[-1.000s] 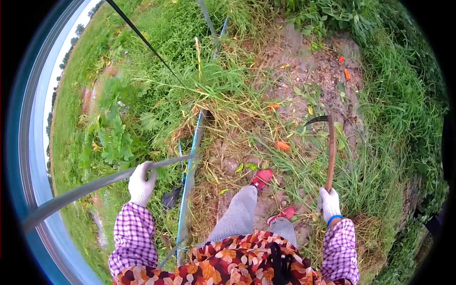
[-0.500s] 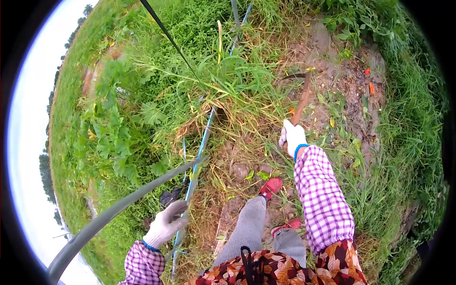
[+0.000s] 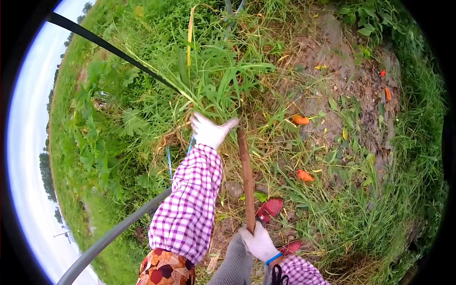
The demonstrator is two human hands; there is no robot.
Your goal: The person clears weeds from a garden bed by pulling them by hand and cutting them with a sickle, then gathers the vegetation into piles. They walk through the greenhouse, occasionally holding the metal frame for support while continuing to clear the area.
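Note:
My left hand, in a white glove, reaches into a clump of tall green grass, thumb and fingers spread around its base. My right hand, also gloved, is closed round the lower end of a brown wooden handle. That handle points up toward the clump, and its far end is hidden among the grass; no blade can be made out there. Dry straw-coloured stalks lie left of my left hand.
A grey pole slants in from the lower left and a dark pole from the upper left. Several orange pieces, one an orange object, lie on the right. My red shoes stand on the ground below.
My left hand has moved up and right to the grass clump. My right hand has come down and left with the handle, and the curved blade seen earlier is now out of sight.

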